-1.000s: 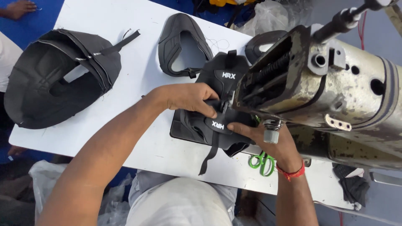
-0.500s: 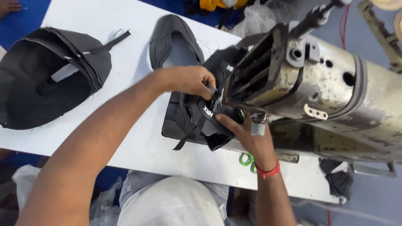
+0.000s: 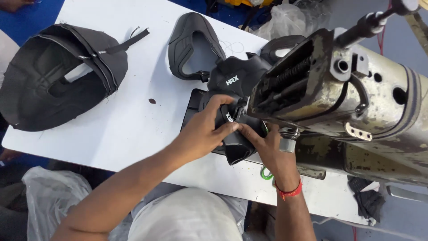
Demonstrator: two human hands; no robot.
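Observation:
My left hand [image 3: 206, 129] presses down on a black fabric piece [image 3: 234, 80] with white printing, gripping its folded edge in front of the sewing machine head [image 3: 339, 93]. My right hand [image 3: 267, 149], with a red thread band at the wrist, pinches the same black piece from the right, just below the machine's needle area. The fabric's lower fold [image 3: 236, 154] curls up between both hands. The needle itself is hidden behind the machine head.
A pile of black stitched pieces [image 3: 58, 85] lies at the table's left end. A curved black padded part [image 3: 191, 44] rests behind the work. Green-handled scissors [image 3: 266, 173] lie under my right wrist. The white table [image 3: 133, 120] ends near my lap. Plastic bags sit below left.
The view has shifted slightly. Both hands have drawn closer together on the black piece, folding its lower edge up near the machine.

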